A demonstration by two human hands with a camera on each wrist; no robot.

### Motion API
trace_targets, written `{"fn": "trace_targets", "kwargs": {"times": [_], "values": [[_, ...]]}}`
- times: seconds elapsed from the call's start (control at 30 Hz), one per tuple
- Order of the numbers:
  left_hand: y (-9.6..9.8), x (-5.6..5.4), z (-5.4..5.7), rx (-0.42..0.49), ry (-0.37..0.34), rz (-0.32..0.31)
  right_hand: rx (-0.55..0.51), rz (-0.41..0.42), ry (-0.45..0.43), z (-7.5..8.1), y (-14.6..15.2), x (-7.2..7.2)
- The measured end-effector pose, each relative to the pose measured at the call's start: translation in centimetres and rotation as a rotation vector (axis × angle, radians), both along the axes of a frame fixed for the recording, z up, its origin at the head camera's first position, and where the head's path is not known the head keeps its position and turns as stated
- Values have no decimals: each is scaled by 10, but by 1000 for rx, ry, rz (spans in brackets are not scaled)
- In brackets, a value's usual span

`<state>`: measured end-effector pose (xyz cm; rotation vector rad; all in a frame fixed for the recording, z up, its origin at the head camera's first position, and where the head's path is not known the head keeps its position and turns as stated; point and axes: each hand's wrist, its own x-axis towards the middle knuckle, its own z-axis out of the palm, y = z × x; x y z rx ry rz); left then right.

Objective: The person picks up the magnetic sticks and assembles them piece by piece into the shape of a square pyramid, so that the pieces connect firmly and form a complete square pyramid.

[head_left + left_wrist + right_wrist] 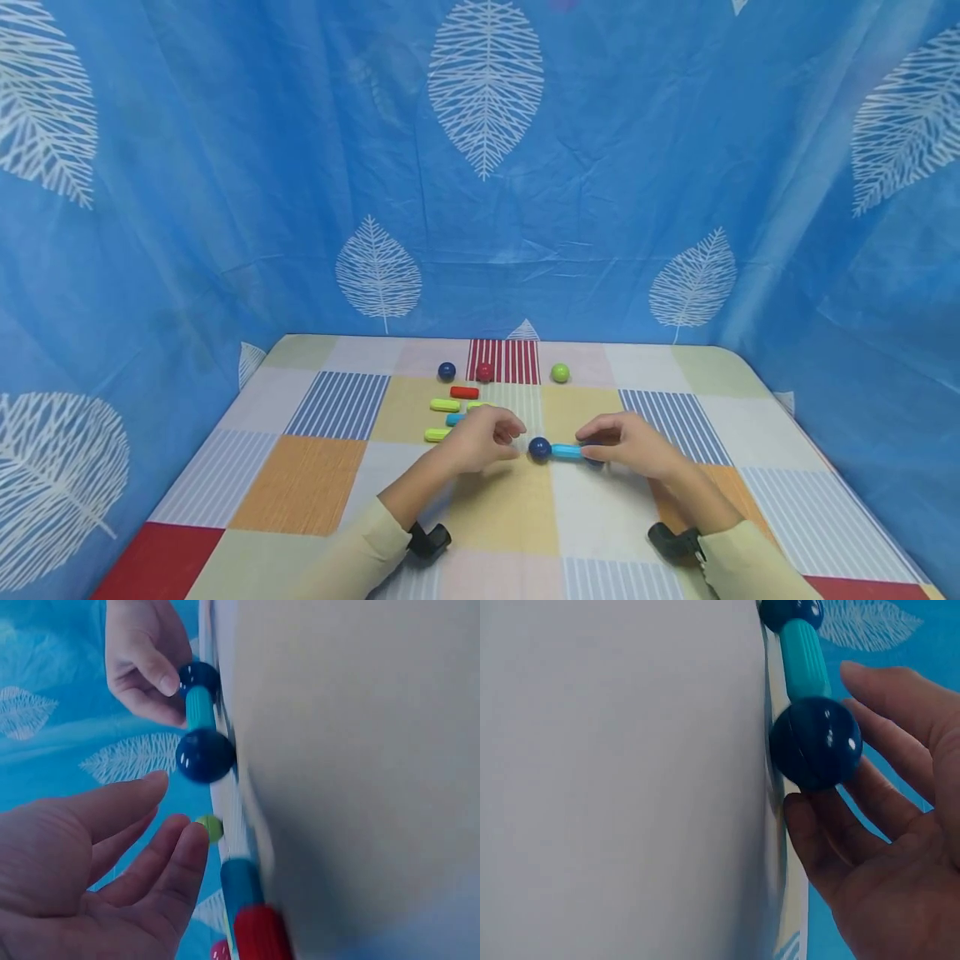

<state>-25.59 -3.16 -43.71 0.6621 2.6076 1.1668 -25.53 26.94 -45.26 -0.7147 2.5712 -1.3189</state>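
Rod (565, 451): light blue, right of lower centre in the head view, end to end between the left navy ball (540, 450) and the right navy ball (817, 742).
Left hand (483, 439): thumb and fingers spread, holding nothing, just left of the left navy ball.
Right hand (632, 446): fingers loosely bent about the right navy ball, thumb clear of it; whether a fingertip touches, I cannot tell.
Handling: best done, I judge, by steadying both balls lightly and keeping any push in line with the rod; a sideways nudge could roll or part the piece.
Elbow room: the red rod (464, 392), blue rod (455, 420) and yellow-green rod (435, 435) lie near the left hand, centre-left; a low sweep there might scatter them.
Far balls: green ball (560, 372) above centre-right, well apart from both hands.
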Motion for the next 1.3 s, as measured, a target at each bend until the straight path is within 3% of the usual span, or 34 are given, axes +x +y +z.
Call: {"fn": "trace_targets", "kwargs": {"times": [0.3,0.67,0.9,1.3], "values": [[-40,4,7,-156,58,-21,47,17,-2,2,-13,-5],[-63,8,16,-331,88,-47,86,40,13,2,-24,-8],[-67,7,10,-345,71,-58,109,28,12,2,-25,-8],[-65,5,4,-324,78,-73,113,-91,-15,1,-18,-4]]}}
